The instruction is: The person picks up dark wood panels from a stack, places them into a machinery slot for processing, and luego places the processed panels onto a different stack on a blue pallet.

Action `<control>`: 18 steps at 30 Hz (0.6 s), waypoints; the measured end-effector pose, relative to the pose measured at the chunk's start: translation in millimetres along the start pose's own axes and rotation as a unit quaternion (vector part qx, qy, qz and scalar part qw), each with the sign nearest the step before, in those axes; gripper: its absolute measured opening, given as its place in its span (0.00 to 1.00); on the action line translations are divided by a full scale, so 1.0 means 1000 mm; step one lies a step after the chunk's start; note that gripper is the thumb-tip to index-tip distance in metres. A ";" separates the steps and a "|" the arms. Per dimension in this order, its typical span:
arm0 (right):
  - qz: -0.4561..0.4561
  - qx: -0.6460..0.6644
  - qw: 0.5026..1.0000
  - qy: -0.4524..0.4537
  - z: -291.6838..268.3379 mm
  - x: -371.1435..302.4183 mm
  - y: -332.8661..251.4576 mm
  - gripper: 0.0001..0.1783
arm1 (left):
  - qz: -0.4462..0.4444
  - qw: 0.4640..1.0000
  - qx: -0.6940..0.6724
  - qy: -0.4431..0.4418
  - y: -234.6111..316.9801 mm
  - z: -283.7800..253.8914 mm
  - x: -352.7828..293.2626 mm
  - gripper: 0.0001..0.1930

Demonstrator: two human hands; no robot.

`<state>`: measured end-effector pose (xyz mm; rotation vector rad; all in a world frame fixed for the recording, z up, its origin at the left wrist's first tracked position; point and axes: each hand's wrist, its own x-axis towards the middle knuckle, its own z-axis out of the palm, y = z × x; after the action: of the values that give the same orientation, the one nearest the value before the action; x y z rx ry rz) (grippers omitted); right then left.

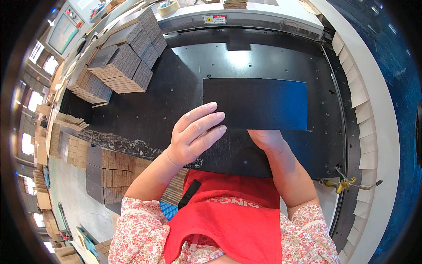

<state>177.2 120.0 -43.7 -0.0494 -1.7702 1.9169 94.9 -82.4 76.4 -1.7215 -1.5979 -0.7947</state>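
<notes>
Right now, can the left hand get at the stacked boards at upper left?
Probably yes: nothing visible blocks the left hand from the stacked boards across the black tabletop, though it must leave the dark panel, which the right hand seems to support underneath.

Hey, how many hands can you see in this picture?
2. The left hand has its fingers over the left edge of the dark board; the right hand is at the board's lower edge, its fingers hidden behind it.

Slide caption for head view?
Dark panel over black table, left hand at panel's left edge, right hand partly hidden beneath.
</notes>
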 end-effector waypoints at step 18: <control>-0.036 -0.353 0.920 -0.168 0.020 -0.030 -0.074 0.14 | -0.122 0.991 -0.035 0.031 0.015 0.001 -0.048 0.14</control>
<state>221.8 89.9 18.7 0.0958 -2.5751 1.1902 105.8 -111.3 37.1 -1.5504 -1.7796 -1.0237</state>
